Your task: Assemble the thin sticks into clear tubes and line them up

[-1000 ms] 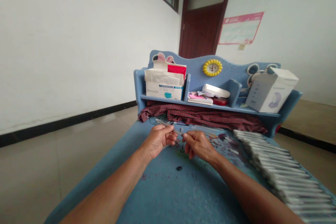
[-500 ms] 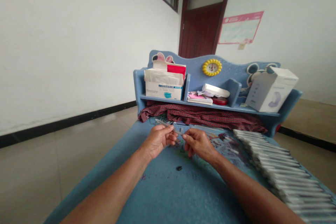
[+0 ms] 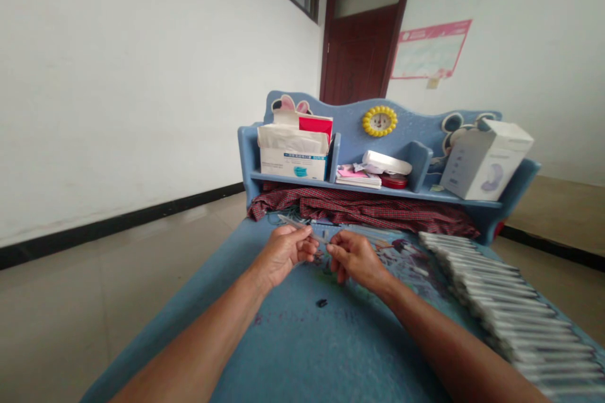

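Evidently you are in the middle of a two-handed step, handling a slim, translucent, pen-like plastic rod (image 3: 289,221) over the blue-painted tabletop (image 3: 302,359). Your left hand (image 3: 289,249) pinches it between thumb and fingers, one end jutting beyond that hand; your right hand (image 3: 353,258) pinches at the other end, though any small part between those fingertips is hidden. The work seems to be at that right-hand end, so the next move probably calls for a firm left pinch and fine control from the right. Nearer you than both hands lies a small black piece (image 3: 322,303). Well to the right of your right hand is a long row of slim pale rods (image 3: 515,308), side by side.

Beyond your left hand, the blue shelf (image 3: 341,121) carries an open white cardboard mask box (image 3: 274,164) with a red packet (image 3: 316,126) inside. Beyond your right hand, its middle compartment holds papers (image 3: 359,182), a white oblong item (image 3: 385,162) and a round red tin (image 3: 394,182), contents hidden. Farther right stands a white carton (image 3: 472,164), its inside also hidden.
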The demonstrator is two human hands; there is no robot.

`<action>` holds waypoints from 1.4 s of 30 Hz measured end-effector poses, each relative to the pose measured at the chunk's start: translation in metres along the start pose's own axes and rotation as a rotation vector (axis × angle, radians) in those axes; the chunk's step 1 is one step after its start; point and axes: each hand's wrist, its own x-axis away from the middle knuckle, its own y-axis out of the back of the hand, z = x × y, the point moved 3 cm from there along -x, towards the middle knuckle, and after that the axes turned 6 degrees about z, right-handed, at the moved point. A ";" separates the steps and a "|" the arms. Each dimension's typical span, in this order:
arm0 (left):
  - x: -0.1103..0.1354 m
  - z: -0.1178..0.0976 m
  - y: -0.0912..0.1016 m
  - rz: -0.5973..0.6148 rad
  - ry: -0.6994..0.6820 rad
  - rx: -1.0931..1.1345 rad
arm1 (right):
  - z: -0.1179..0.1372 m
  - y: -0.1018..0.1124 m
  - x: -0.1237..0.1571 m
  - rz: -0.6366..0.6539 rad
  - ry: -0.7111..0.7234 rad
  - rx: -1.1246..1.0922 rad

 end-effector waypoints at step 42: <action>0.001 -0.009 -0.005 0.078 -0.013 -0.355 | 0.014 0.009 0.001 0.050 -0.032 -0.066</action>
